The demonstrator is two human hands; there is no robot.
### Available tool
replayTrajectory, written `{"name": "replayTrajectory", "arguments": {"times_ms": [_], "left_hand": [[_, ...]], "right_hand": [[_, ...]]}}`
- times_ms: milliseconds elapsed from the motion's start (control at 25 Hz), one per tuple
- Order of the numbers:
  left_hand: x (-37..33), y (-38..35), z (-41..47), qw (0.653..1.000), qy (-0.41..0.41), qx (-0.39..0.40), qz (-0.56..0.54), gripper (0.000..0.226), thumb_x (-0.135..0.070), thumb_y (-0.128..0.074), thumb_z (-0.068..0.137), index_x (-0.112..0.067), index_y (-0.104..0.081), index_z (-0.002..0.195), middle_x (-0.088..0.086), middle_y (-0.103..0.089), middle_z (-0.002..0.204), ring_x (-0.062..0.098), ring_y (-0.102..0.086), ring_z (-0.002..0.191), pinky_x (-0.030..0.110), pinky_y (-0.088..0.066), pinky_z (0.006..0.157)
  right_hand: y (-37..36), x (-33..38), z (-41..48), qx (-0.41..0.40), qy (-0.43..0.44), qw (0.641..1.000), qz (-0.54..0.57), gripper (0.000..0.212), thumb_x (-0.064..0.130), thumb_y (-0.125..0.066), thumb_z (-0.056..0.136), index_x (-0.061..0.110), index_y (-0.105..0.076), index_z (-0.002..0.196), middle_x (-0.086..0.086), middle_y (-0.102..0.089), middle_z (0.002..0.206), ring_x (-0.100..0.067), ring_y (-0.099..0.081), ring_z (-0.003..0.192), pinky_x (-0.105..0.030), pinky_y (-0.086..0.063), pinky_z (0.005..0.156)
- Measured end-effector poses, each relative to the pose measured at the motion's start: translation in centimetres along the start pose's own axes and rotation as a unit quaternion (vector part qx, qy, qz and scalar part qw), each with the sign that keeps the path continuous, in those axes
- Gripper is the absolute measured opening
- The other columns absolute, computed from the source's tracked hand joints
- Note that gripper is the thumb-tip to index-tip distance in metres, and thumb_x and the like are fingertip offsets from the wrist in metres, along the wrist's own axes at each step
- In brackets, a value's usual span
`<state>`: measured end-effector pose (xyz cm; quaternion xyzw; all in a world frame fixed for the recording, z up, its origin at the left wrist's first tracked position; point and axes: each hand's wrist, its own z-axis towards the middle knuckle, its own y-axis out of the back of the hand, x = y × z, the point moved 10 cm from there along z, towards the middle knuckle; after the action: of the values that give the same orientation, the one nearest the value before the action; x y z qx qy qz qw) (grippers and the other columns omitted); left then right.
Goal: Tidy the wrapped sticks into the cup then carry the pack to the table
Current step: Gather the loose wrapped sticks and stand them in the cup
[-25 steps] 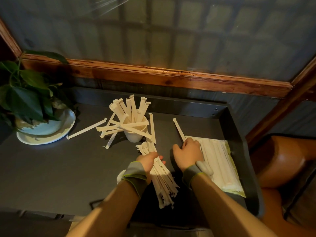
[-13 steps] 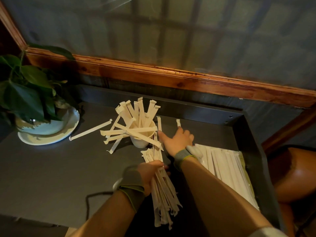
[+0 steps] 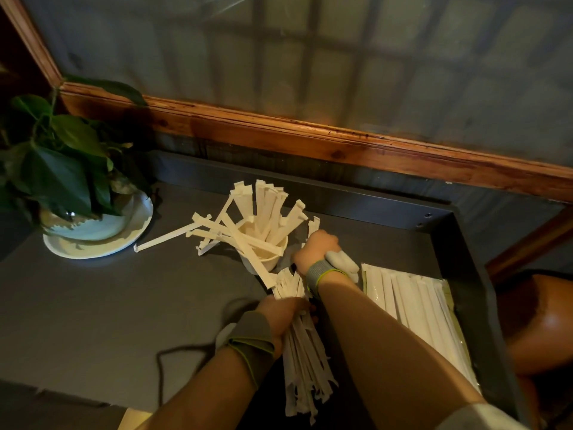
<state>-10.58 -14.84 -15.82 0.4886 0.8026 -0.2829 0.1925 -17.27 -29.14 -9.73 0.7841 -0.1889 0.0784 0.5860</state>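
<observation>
R hand [image 3: 316,248] clenched on one wrapped stick [image 3: 313,225], just right of cup [image 3: 266,259]; L hand [image 3: 283,315] grips bundle [image 3: 305,361], long axis pointing toward cup.

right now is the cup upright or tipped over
Upright. The cup stands on its base on the dark counter, its rim facing up, with wrapped sticks fanning out of its top.
</observation>
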Motion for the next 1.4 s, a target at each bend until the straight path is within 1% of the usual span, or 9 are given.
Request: {"name": "replayTrajectory", "arguments": {"times_ms": [320, 400, 520, 640, 760, 1000, 1200, 1320, 1400], "left_hand": [[-0.3, -1.0, -1.2, 0.999, -0.046, 0.023, -0.007, 0.049, 0.011, -0.061, 0.082, 0.001, -0.052, 0.129, 0.021, -0.064, 0.1, 0.026, -0.062, 0.07, 0.025, -0.057, 0.047], [-0.5, -1.5, -1.7, 0.998, -0.052, 0.038, -0.012, 0.05, 0.011, -0.06, 0.082, 0.002, -0.049, 0.13, 0.023, -0.063, 0.106, 0.03, -0.062, 0.084, 0.029, -0.058, 0.061], [-0.1, -2.1, -1.4, 0.996, -0.038, 0.075, -0.015, 0.055, 0.003, -0.064, 0.082, 0.004, -0.047, 0.135, 0.029, -0.056, 0.129, 0.04, -0.057, 0.113, 0.049, -0.049, 0.097], [0.5, -3.0, -1.3, 0.997, -0.023, 0.076, -0.014, 0.057, -0.012, -0.068, 0.083, -0.003, -0.047, 0.136, 0.02, -0.064, 0.121, 0.037, -0.059, 0.116, 0.05, -0.044, 0.103], [0.5, -3.6, -0.6, 0.996, -0.024, 0.066, -0.046, 0.053, -0.017, -0.059, 0.09, -0.003, -0.041, 0.138, 0.007, -0.063, 0.095, 0.023, -0.062, 0.09, 0.04, -0.051, 0.08], [-0.5, -4.9, 0.8, 0.996, -0.028, 0.052, -0.063, 0.034, -0.031, -0.06, 0.088, -0.003, -0.059, 0.107, 0.008, -0.062, 0.091, 0.021, -0.062, 0.081, 0.04, -0.052, 0.074], [-0.3, -4.7, 4.2, 0.999, -0.039, 0.032, -0.016, 0.087, -0.062, -0.071, 0.054, -0.014, -0.058, 0.124, 0.02, -0.067, 0.119, 0.038, -0.067, 0.106, 0.056, -0.05, 0.095], [-0.6, -5.2, 3.7, 0.997, -0.056, 0.04, -0.029, 0.107, -0.056, -0.087, 0.041, -0.013, -0.051, 0.133, 0.014, -0.061, 0.129, 0.035, -0.062, 0.115, 0.049, -0.049, 0.099], [-0.8, -5.8, 3.0, 0.993, -0.067, 0.061, -0.074, 0.108, -0.045, -0.09, 0.04, -0.015, -0.049, 0.136, 0.016, -0.059, 0.133, 0.032, -0.062, 0.116, 0.047, -0.047, 0.102]], "right_hand": [[0.4, -3.5, -0.5, 0.023, -0.051, 0.981, 0.188, 0.011, 0.018, -0.06, 0.084, 0.008, -0.065, 0.085, -0.017, -0.066, 0.098, -0.033, -0.063, 0.093, -0.031, -0.045, 0.073], [0.5, -4.9, -0.5, 0.023, -0.066, 0.952, 0.298, 0.021, 0.017, -0.061, 0.082, 0.015, -0.054, 0.062, -0.014, -0.063, 0.087, -0.029, -0.06, 0.083, -0.03, -0.045, 0.072], [1.4, -6.7, -0.3, 0.01, -0.089, 0.89, 0.447, 0.011, 0.01, -0.062, 0.081, 0.009, -0.059, 0.07, -0.02, -0.069, 0.096, -0.036, -0.067, 0.092, -0.045, -0.053, 0.089], [3.8, -8.6, -0.3, -0.028, -0.086, 0.859, 0.504, 0.008, 0.006, -0.059, 0.085, 0.008, -0.06, 0.077, -0.018, -0.065, 0.091, -0.034, -0.065, 0.086, -0.043, -0.053, 0.084], [5.7, -10.2, -0.8, -0.041, -0.084, 0.842, 0.532, 0.014, 0.004, -0.056, 0.087, 0.007, -0.058, 0.074, -0.018, -0.063, 0.079, -0.029, -0.059, 0.067, -0.039, -0.05, 0.072], [4.4, -7.8, -4.1, 0.078, 0.015, 0.889, 0.451, 0.022, -0.005, -0.055, 0.086, 0.009, -0.058, 0.069, -0.014, -0.06, 0.071, -0.028, -0.06, 0.069, -0.049, -0.051, 0.084], [1.7, -6.1, -6.7, 0.129, 0.069, 0.907, 0.396, 0.011, 0.005, -0.054, 0.09, 0.007, -0.065, 0.092, 0.0, -0.056, 0.063, 0.003, -0.052, 0.036, -0.013, -0.041, 0.039], [0.5, -5.9, -6.6, 0.075, 0.085, 0.928, 0.354, 0.03, 0.015, -0.051, 0.088, 0.006, -0.067, 0.111, -0.01, -0.067, 0.094, -0.012, -0.067, 0.084, -0.028, -0.055, 0.077], [0.3, -5.9, -7.1, 0.062, 0.064, 0.898, 0.43, 0.035, 0.015, -0.049, 0.083, 0.009, -0.068, 0.112, -0.015, -0.059, 0.115, -0.024, -0.062, 0.107, -0.035, -0.05, 0.094]]}}
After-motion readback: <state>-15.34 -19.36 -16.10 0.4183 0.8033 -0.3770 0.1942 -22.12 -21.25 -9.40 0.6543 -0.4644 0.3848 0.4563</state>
